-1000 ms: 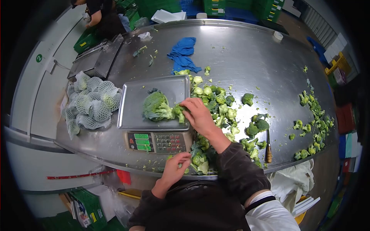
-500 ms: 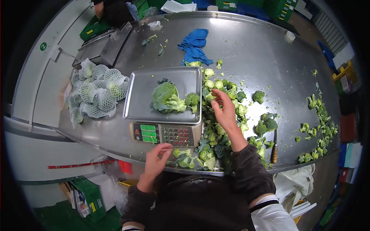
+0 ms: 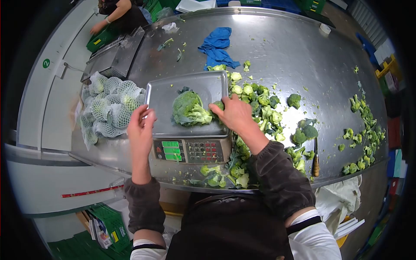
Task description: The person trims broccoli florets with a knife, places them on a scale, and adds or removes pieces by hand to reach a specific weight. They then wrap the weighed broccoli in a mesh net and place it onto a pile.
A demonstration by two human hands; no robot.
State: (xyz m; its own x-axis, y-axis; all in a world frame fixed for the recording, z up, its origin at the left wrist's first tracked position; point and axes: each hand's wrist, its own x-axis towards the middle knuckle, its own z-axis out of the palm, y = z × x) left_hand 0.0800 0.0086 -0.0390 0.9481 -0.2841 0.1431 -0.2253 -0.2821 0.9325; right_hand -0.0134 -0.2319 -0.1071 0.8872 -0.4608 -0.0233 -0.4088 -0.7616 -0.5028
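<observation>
A large broccoli head (image 3: pixel 188 107) lies on the metal weighing tray (image 3: pixel 162 86) of a scale (image 3: pixel 206 150) with green lit displays. At the tray's right side my right hand (image 3: pixel 237 115) has its thumb and fingers around a small broccoli floret (image 3: pixel 219 105), mostly hidden under the hand. Over the tray's left edge, my left hand (image 3: pixel 141 122) is loosely curled, with its fingers apart and nothing visible in them. Cut florets and stalks (image 3: pixel 262 106) are heaped to the right of the scale, close to my right hand.
Net-wrapped heads (image 3: pixel 110 104) are piled left of the scale. A wooden-handled knife (image 3: pixel 316 162) lies at the right, near more florets (image 3: pixel 364 130). Behind the scale is a blue cloth (image 3: pixel 216 45). Another person's arm (image 3: pixel 115 13) shows by a green crate (image 3: pixel 102 38) at upper left.
My left hand has moved up and left to the tray's edge. My right hand has moved left onto the small floret. Another person's arm has come further into view.
</observation>
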